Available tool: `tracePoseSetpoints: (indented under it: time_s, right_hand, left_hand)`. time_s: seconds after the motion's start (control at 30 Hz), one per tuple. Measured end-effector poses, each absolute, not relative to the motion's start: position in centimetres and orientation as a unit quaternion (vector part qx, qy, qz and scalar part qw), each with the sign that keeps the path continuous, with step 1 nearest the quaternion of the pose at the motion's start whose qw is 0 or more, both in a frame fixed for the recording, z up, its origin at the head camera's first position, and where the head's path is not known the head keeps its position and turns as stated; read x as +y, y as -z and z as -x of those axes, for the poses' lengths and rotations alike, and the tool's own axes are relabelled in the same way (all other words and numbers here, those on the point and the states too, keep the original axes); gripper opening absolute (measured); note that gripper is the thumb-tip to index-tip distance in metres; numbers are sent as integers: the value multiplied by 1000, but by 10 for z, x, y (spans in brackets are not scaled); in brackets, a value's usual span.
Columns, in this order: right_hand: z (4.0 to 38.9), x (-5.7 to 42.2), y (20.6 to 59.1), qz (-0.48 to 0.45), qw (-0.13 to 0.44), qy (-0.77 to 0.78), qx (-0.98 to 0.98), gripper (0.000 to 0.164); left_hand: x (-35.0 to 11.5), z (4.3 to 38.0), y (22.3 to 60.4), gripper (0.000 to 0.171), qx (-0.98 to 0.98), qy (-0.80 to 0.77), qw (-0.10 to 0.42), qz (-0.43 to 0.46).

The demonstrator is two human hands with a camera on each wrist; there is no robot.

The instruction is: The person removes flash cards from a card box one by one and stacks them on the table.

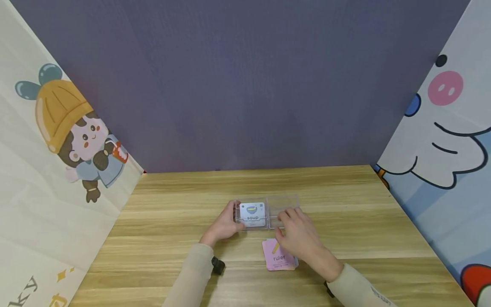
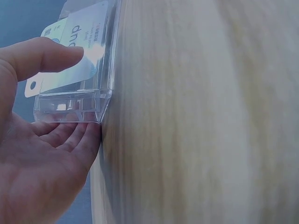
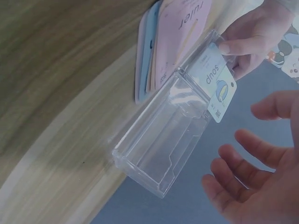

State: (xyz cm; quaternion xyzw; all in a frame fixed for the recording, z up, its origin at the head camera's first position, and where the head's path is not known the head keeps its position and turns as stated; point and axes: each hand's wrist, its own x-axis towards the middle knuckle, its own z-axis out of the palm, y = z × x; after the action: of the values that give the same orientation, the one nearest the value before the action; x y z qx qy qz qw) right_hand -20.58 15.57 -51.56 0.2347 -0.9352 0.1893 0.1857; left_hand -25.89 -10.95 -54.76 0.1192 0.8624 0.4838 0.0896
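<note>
A clear plastic card box point(image 1: 283, 209) with two compartments lies on the wooden table. In its left compartment stands a white card point(image 1: 252, 213) reading "soup", with a bowl drawn on it. My left hand point(image 1: 226, 221) grips the box's left end; in the left wrist view the thumb point(image 2: 56, 56) reaches over the card side and the fingers point(image 2: 70, 135) sit at the end wall. By the bare right compartment, my right hand point(image 1: 299, 234) is held with loosely bent fingers, nothing between them; the right wrist view shows them apart from the box. A pink "ruler" card point(image 1: 279, 261) tops a small stack below the right hand.
The wooden table point(image 1: 161, 238) runs back to a dark grey-blue panel point(image 1: 245, 85). Cartoon-printed cloths hang on the left point(image 1: 30, 149) and right point(image 1: 452, 140). In the right wrist view, pink and blue cards point(image 3: 145, 56) lie stacked close beside the box.
</note>
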Motion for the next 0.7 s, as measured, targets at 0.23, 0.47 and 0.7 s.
tracePoseSetpoints:
  time_s: [0.23, 0.47, 0.7]
  right_hand:
    - [210, 155, 512, -240, 186, -190, -934, 26]
    - [214, 153, 508, -241, 204, -197, -928, 26]
    - [218, 150, 503, -248, 205, -206, -924, 27]
  left_hand:
    - [-110, 259, 548, 80, 862, -484, 91, -118]
    - [-109, 258, 547, 80, 863, -484, 92, -116]
    - [-110, 258, 546, 79, 861, -487, 92, -115]
